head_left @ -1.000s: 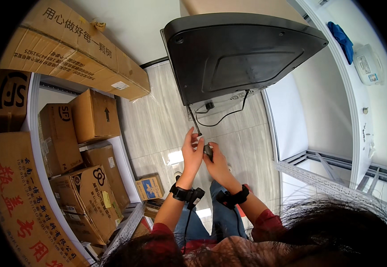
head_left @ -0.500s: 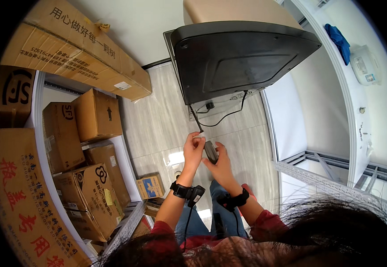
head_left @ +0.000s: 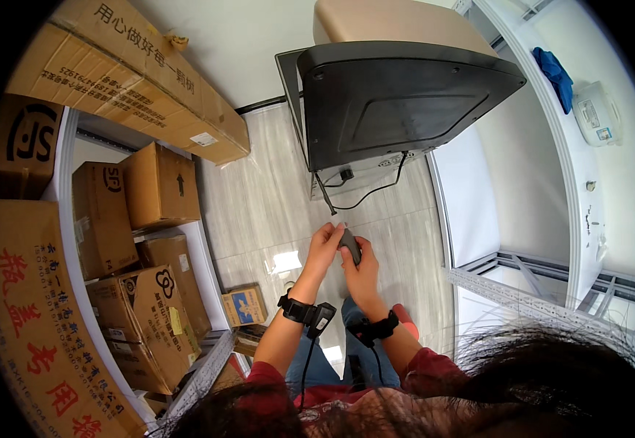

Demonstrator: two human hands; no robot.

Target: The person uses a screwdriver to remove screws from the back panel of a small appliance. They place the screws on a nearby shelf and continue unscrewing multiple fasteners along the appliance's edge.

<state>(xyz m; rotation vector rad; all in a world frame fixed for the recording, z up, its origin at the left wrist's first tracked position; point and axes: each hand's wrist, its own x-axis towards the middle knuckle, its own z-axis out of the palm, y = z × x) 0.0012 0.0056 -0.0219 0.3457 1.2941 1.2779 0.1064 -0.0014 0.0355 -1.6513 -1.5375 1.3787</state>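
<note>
Two bare hands met in front of the person, at the middle of the view, with the forearms rising from the lower edge and slanting inward. The left hand (head_left: 323, 246) leaned up and to the right, its fingers bent and drawn close together, with the tips at the upper end of a grey gadget (head_left: 351, 246). I cannot tell whether those fingertips had hold of the gadget or only rested against it. The right hand (head_left: 361, 270) came up from below, its back turned outward and its fingers curled along the right side of the gadget, with the thumb laid against the near side. Its grip was closed around the gadget, which tilted between both hands with its top toward the left. Both wrists were bent slightly, and each wore a black strap (head_left: 297, 310).

Just above the fingertips, apart from them, was the lower end of a black rod (head_left: 325, 194), which hung from the left corner of a big black machine (head_left: 405, 109). A thin wire (head_left: 399, 177) looped beneath the machine. Pale floor (head_left: 259, 212) showed below the hands, and cardboard boxes (head_left: 146, 328) filled the shelf at left.
</note>
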